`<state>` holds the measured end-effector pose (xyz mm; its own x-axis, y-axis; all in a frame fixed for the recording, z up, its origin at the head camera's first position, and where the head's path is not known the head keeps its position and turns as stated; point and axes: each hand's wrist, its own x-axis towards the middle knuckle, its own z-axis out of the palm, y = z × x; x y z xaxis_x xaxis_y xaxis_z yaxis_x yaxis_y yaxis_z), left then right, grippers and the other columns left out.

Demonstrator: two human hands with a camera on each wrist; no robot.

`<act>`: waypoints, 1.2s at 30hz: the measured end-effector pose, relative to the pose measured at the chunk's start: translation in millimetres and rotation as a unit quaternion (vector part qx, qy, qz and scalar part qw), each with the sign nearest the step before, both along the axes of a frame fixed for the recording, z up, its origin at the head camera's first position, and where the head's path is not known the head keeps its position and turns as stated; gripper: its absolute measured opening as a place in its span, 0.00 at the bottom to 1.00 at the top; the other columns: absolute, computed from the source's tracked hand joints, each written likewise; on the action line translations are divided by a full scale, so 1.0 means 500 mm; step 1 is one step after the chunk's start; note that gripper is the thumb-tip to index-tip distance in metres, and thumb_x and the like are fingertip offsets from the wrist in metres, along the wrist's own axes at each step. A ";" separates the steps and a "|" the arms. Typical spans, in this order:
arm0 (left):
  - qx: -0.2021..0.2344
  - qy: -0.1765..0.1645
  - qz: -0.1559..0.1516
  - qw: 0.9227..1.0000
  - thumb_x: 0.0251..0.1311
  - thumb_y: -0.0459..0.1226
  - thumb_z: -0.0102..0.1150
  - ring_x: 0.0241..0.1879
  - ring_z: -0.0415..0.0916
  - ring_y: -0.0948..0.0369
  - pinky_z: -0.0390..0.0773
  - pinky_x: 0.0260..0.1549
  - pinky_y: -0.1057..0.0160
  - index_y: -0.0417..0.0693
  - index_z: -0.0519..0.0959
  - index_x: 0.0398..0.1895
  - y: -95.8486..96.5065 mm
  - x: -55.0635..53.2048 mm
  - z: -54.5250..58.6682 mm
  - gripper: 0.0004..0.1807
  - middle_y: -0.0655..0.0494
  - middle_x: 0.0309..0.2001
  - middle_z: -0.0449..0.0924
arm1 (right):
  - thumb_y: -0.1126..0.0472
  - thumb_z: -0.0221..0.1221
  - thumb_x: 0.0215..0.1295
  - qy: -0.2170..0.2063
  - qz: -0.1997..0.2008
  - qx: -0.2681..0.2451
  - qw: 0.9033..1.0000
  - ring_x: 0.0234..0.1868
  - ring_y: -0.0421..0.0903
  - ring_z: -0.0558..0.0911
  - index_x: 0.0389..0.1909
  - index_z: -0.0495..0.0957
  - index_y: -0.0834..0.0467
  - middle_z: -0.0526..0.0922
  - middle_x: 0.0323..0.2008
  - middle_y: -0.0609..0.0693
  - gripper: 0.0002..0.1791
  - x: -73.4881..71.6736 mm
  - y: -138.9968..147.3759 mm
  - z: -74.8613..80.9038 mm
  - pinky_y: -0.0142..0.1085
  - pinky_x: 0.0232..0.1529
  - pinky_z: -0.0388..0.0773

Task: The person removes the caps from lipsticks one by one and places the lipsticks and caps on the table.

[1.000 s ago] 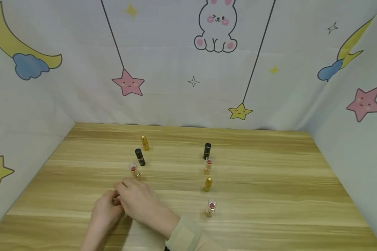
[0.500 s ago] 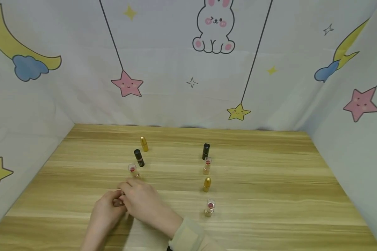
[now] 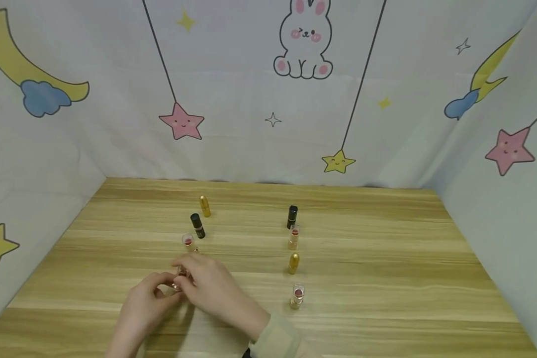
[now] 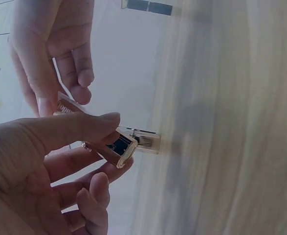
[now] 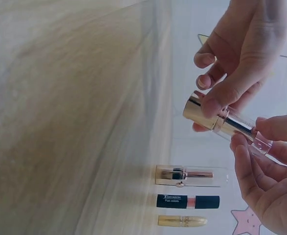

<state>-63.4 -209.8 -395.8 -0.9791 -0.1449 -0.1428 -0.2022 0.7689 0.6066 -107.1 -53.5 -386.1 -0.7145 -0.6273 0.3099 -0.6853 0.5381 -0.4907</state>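
Both hands meet at the lower left of the table around one lipstick with a clear cap and a gold base. My left hand pinches the gold base between thumb and fingers. At the other end, my right hand pinches the clear cap with its fingertips. The lipstick is tilted and held above the table; fingers hide part of it. Just beyond the hands stands another clear-capped lipstick, with a black lipstick and a gold lipstick behind it.
A second row on the wooden table runs to the right of the hands: a black lipstick, a clear-capped lipstick, a gold lipstick and a nearer clear-capped lipstick. Printed cloth encloses the back and sides.
Both hands have shifted slightly right, and the lipstick between them now shows more clearly. The right hand's fingers have turned a little. The standing lipsticks have stayed put; the head view has drifted slightly.
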 end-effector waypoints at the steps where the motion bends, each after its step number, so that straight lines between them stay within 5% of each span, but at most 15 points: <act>1: -0.002 0.001 -0.002 1.000 0.50 0.42 0.70 0.28 0.71 0.65 0.67 0.27 0.67 0.46 0.82 0.47 0.000 0.002 0.003 0.20 0.46 0.45 0.81 | 0.56 0.56 0.68 -0.011 0.001 -0.009 1.000 0.41 0.31 0.79 0.55 0.77 0.53 0.83 0.46 0.42 0.16 0.000 0.003 0.001 0.17 0.41 0.72; 7: 0.003 0.030 -0.007 1.000 0.50 0.43 0.71 0.27 0.67 0.69 0.66 0.25 0.69 0.48 0.83 0.48 -0.003 0.012 0.014 0.21 0.48 0.47 0.82 | 0.56 0.55 0.70 -0.072 0.010 -0.071 0.995 0.33 0.26 0.76 0.55 0.77 0.52 0.82 0.39 0.42 0.15 -0.001 0.016 0.004 0.14 0.34 0.69; 19: -0.001 0.082 -0.013 0.997 0.48 0.43 0.73 0.26 0.63 0.72 0.64 0.23 0.70 0.52 0.84 0.45 -0.007 0.022 0.015 0.19 0.55 0.42 0.82 | 0.57 0.56 0.69 -0.112 0.021 -0.119 0.986 0.34 0.27 0.77 0.52 0.78 0.56 0.84 0.44 0.47 0.14 -0.002 0.029 0.003 0.17 0.37 0.75; 25: -0.009 0.095 -0.022 0.995 0.49 0.42 0.72 0.26 0.63 0.73 0.63 0.22 0.70 0.52 0.84 0.45 -0.005 0.022 0.017 0.18 0.55 0.41 0.81 | 0.57 0.57 0.69 -0.112 0.017 -0.128 0.985 0.35 0.28 0.78 0.51 0.78 0.56 0.84 0.44 0.46 0.13 -0.002 0.034 0.002 0.18 0.37 0.75; 36: -0.027 0.167 -0.039 0.985 0.46 0.38 0.74 0.25 0.61 0.75 0.62 0.21 0.71 0.53 0.85 0.40 0.001 0.021 0.006 0.15 0.60 0.36 0.80 | 0.57 0.56 0.69 -0.084 0.023 -0.136 0.987 0.35 0.29 0.78 0.49 0.78 0.57 0.84 0.42 0.47 0.12 -0.004 0.040 -0.003 0.16 0.38 0.74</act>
<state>-52.9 -209.1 -392.8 -0.9786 -0.0656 0.1949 0.0629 0.8068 0.5875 -109.0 -33.4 -387.6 -0.7432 -0.5698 0.3505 -0.6022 0.3414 -0.7217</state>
